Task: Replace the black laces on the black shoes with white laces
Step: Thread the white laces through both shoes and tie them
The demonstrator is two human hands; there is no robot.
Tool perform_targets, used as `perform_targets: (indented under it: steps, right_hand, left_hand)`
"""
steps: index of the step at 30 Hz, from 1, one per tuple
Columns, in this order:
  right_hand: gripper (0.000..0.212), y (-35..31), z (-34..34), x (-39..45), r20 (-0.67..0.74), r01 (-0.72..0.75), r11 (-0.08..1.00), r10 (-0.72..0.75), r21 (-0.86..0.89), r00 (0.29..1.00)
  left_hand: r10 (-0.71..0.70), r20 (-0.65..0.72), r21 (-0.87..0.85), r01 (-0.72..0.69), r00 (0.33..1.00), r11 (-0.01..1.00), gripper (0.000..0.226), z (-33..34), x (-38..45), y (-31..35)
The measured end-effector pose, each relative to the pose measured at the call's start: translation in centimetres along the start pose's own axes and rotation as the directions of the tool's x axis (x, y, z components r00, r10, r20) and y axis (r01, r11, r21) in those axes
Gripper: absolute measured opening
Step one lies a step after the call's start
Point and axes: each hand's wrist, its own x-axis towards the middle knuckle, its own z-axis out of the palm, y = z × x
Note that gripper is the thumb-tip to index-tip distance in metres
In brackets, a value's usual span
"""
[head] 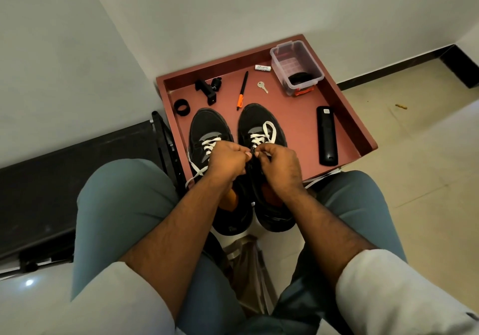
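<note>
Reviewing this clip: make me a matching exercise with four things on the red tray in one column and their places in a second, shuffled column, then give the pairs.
Things:
1. pen
2. key
3. remote control
4. black ring

Places:
A. near the tray's right wall, beside the right shoe
B. between the pen and the clear plastic box
C. by the tray's left wall, beyond the left shoe's toe
D. beyond the gap between the two shoes' toes, orange end toward the person

Pairs: 1-D, 2-B, 3-A, 4-C
</note>
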Motion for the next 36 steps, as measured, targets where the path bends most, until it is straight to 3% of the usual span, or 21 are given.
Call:
perform_targets:
  steps: [2, 7, 9, 10, 11, 13, 14, 15, 16, 18, 20, 21, 23, 25, 27, 29, 30, 31, 33, 34, 36]
  right_hand:
    - [0.014, 0.2, -0.1, -0.3, -0.013, -0.051, 0.996, 0.052, 0.079, 0.999]
    - [0.016, 1.0, -0.2, -0.5, 0.039, -0.04, 0.985, 0.034, 0.17, 0.999]
    - [0.019, 1.1, -0.2, -0.4, 0.047, -0.035, 0.985, 0.028, 0.17, 0.999]
    - [0.021, 1.1, -0.3, -0.5, 0.044, -0.036, 0.986, 0.029, 0.161, 0.999]
    - [0.023, 1.2, -0.5, -0.5, 0.033, -0.027, 0.989, 0.022, 0.148, 0.999]
    - [0.024, 1.1, -0.9, -0.8, -0.013, 0.051, 0.996, -0.05, 0.069, 0.999]
    - [0.025, 1.1, -1.2, -0.9, -0.037, 0.097, 0.995, -0.097, -0.004, 0.995]
    - [0.025, 1.2, -1.6, -1.0, -0.061, 0.129, 0.989, -0.133, -0.073, 0.989]
    - [0.025, 1.3, -2.0, -1.1, -0.083, 0.14, 0.983, -0.151, -0.119, 0.985]
    - [0.027, 1.7, -3.0, -1.5, -0.107, 0.12, 0.98, -0.138, -0.158, 0.985]
    - [0.03, 2.0, -3.9, -1.9, -0.067, 0.086, 0.986, -0.096, -0.144, 0.993]
    - [0.03, 2.0, -4.1, -2.1, -0.022, 0.068, 0.989, -0.072, -0.135, 0.997]
    - [0.026, 1.9, -4.1, -2.5, 0.037, 0.045, 0.987, -0.04, -0.157, 0.999]
    - [0.025, 2.0, -3.9, -2.7, 0.029, 0.043, 0.984, -0.038, -0.172, 0.999]
    - [0.026, 2.1, -3.7, -2.6, 0.015, 0.034, 0.985, -0.032, -0.168, 0.999]
    - [0.026, 2.4, -3.8, -2.6, -0.007, 0.01, 0.988, -0.011, -0.151, 1.0]
    - [0.026, 2.5, -3.9, -2.6, -0.02, -0.002, 0.99, -0.001, -0.138, 1.0]
    - [0.025, 2.5, -3.9, -2.5, -0.026, -0.011, 0.991, 0.008, -0.131, 1.0]
    - [0.024, 2.3, -3.9, -2.5, -0.018, -0.022, 0.99, 0.02, -0.137, 1.0]
    - [0.025, 2.2, -3.9, -2.5, -0.011, -0.022, 0.989, 0.021, -0.144, 1.0]
    - [0.026, 2.0, -3.8, -2.5, -0.01, -0.02, 0.987, 0.019, -0.156, 1.0]
  left_hand:
    - [0.019, 0.012, -0.037, -0.019, 1.0, 0.999, 0.025, 0.1, -0.1, -0.1]
    - [0.185, -0.102, 0.149, -0.169, 0.977, 0.974, 0.018, 0.6, -0.2, -0.9]
    - [0.159, -0.163, 0.0, -0.161, 0.974, 0.987, 0.021, 0.6, -0.7, -0.1]
    - [0.11, -0.187, -0.194, -0.147, 0.976, 0.97, 0.023, 0.1, -0.9, 0.6]
    - [0.045, -0.183, -0.446, -0.124, 0.982, 0.887, 0.024, -0.7, -0.9, 1.5]
    - [-0.061, -0.139, -0.869, -0.092, 0.988, 0.487, 0.025, -3.5, -0.5, 3.1]
    - [-0.088, -0.143, -0.948, -0.111, 0.986, 0.297, 0.028, -5.1, -0.2, 3.5]
    - [-0.103, -0.169, -0.966, -0.144, 0.98, 0.216, 0.03, -6.4, 0.1, 3.6]
    - [-0.106, -0.205, -0.952, -0.173, 0.973, 0.252, 0.031, -7.4, 0.3, 3.6]
    - [-0.02, -0.281, -0.773, -0.214, 0.96, 0.598, 0.027, -7.3, 0.2, 3.4]
    - [0.189, -0.264, -0.261, -0.259, 0.946, 0.93, 0.017, -5.1, -0.3, 3.0]
    - [0.288, -0.176, 0.018, -0.29, 0.941, 0.957, 0.016, -3.9, -0.3, 2.5]
    - [0.312, 0.048, 0.439, -0.301, 0.949, 0.847, 0.022, -1.8, -0.2, 1.3]
    - [0.253, 0.114, 0.649, -0.265, 0.961, 0.714, 0.016, -0.5, -0.1, 0.6]
    - [0.26, 0.072, 0.603, -0.25, 0.963, 0.757, 0.013, -0.5, -0.3, 0.6]
    - [0.277, -0.181, 0.253, -0.227, 0.944, 0.94, 0.011, -2.3, -0.5, 1.4]
    - [0.243, -0.432, 0.039, -0.251, 0.869, 0.967, 0.011, -4.0, 0.0, 1.9]
    - [0.145, -0.676, -0.164, -0.339, 0.722, 0.926, 0.012, -6.6, 0.6, 2.5]
    - [-0.106, -0.902, -0.368, -0.617, 0.418, 0.696, 0.01, -11.9, 1.8, 3.0]
    - [-0.155, -0.934, -0.341, -0.674, 0.322, 0.656, 0.007, -13.9, 2.1, 2.8]
    - [0.035, -0.98, -0.081, -0.555, 0.195, 0.828, 0.022, -14.6, 1.4, 2.7]
